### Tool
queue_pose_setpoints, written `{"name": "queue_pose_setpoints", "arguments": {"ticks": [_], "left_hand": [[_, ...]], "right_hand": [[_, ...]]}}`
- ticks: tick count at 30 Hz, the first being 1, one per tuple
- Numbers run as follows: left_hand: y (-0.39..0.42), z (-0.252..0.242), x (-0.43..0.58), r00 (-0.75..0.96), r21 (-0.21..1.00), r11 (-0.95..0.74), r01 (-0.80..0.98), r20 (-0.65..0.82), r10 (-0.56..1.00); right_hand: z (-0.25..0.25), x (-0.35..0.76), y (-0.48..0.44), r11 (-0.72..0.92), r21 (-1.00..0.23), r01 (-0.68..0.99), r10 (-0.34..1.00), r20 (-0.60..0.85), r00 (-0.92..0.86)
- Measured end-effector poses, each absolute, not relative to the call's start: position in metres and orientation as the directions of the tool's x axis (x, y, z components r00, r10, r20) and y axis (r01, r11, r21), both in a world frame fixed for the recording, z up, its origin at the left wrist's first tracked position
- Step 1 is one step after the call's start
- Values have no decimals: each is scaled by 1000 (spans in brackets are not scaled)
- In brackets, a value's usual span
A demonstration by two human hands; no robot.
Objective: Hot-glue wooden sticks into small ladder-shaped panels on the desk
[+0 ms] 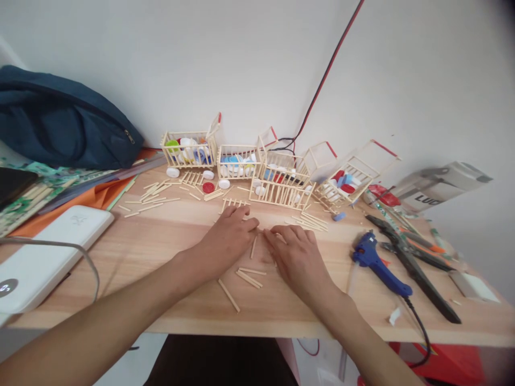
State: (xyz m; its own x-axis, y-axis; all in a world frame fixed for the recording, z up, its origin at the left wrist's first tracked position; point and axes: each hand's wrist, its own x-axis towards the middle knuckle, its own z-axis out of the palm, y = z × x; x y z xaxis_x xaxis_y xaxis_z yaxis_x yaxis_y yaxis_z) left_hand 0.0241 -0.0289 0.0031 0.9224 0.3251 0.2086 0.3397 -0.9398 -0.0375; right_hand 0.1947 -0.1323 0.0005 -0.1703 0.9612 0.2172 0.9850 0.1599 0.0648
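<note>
Both hands rest palm down on the wooden table (169, 252), fingertips nearly meeting at its middle. My left hand (231, 233) lies with its fingers together and bent over a small wooden stick. My right hand (295, 252) has its fingers curled down onto the table; what lies under them is hidden. Several loose wooden sticks (249, 277) are scattered just in front of the hands. Behind them stand several small stick-built carts (279, 185) holding coloured bottle caps.
A blue glue gun (380, 262) and black pliers (414, 265) lie at the right. A white power bank (44, 252) with a cable sits at the left, a dark blue bag (60, 120) behind it. More sticks and bottle caps (208, 187) lie near the carts.
</note>
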Motion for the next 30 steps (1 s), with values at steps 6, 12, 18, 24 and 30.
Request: {"name": "queue_pose_setpoints", "arguments": {"ticks": [6,12,18,24,30], "left_hand": [[-29,3,28,919,6,-935,355,180,351],[-25,2,24,913,36,-946,322,251,321],[-23,11,19,867,114,-940,320,366,339],[-30,6,23,925,1,-955,298,248,288],[-29,3,25,925,21,-959,283,259,279]], "right_hand": [[-2,195,-131,188,118,975,952,222,-210],[4,208,-132,204,-35,978,945,270,-187],[6,223,-143,136,-111,985,924,372,-86],[2,207,-141,172,-32,985,949,273,-157],[2,206,-137,188,-50,981,952,257,-170]]}}
